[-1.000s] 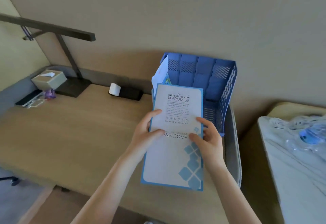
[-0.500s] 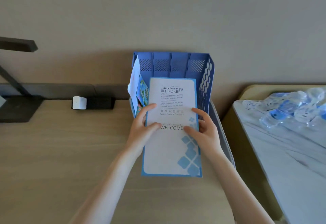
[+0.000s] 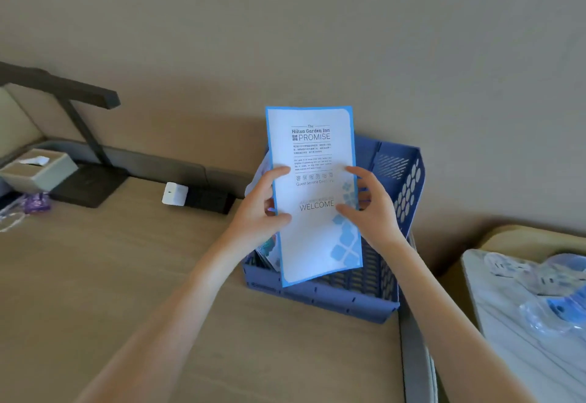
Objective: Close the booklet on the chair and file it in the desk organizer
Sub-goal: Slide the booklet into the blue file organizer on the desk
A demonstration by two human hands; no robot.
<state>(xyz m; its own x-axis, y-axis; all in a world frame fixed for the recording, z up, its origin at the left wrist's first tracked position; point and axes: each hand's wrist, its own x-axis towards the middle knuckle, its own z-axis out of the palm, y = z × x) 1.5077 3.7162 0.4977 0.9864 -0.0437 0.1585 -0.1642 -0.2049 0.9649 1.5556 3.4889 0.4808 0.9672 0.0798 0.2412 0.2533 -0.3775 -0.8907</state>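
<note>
The closed white booklet with a blue border (image 3: 314, 193) stood nearly upright over the blue plastic desk organizer (image 3: 364, 295), its lower edge down inside the front compartment. The left hand (image 3: 260, 209) and the right hand (image 3: 371, 206) pinched it by its side edges, thumbs on the cover and fingers (image 3: 279, 172) curled behind. The organizer sat at the far right corner of the pale wooden bench (image 3: 133, 276), against the wall.
</note>
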